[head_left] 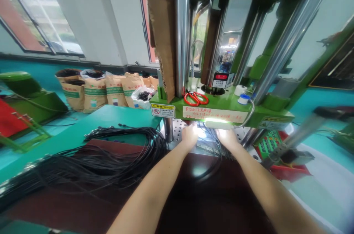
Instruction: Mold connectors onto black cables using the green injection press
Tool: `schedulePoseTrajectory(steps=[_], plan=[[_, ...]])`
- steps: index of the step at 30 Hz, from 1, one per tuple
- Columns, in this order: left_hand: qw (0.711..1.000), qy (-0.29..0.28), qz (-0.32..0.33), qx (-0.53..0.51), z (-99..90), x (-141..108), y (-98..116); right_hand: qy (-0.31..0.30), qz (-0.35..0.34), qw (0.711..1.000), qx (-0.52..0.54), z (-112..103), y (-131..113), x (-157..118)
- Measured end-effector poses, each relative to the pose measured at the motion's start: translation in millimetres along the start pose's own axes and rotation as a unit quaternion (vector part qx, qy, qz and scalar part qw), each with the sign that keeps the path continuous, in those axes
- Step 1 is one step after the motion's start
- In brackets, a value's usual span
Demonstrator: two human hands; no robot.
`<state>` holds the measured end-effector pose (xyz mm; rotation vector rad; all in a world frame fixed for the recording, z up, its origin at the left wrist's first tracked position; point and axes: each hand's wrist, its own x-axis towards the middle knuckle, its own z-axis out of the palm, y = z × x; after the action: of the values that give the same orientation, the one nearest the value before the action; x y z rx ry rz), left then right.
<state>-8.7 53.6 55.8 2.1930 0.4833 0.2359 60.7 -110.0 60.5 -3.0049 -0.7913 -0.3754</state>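
My left hand (190, 136) reaches under the front of a green press (168, 97), at the left side of a brightly lit metal mould (206, 148). On the right side of that mould is my right hand (229, 139), its fingertips partly behind a glowing lamp bar (218, 125). Glare and blur wash out the fingers of both hands, so I cannot make out their grip. Between the hands, thin black cables (218, 153) run over the mould and loop down onto the dark brown work surface (193, 204).
A large bundle of black cables (110, 167) lies on the green table (116, 116) to my left. Red-handled scissors (196, 98) and a blue-and-white spool (243, 98) rest on the press. Filled sacks (95, 92) stand by the wall; a green button panel (269, 145) is at right.
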Motion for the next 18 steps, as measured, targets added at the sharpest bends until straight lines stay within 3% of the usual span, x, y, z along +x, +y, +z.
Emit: schedulePoseTrajectory(steps=[8,18], plan=[[0.99,0.078,0.073,0.094,22.8,-3,16,0.043,-0.096,0.994,-0.012,-5,-14,-5],[0.973,0.064,0.106,0.196,19.2,1,11,0.071,-0.071,0.995,0.003,11,-24,5]])
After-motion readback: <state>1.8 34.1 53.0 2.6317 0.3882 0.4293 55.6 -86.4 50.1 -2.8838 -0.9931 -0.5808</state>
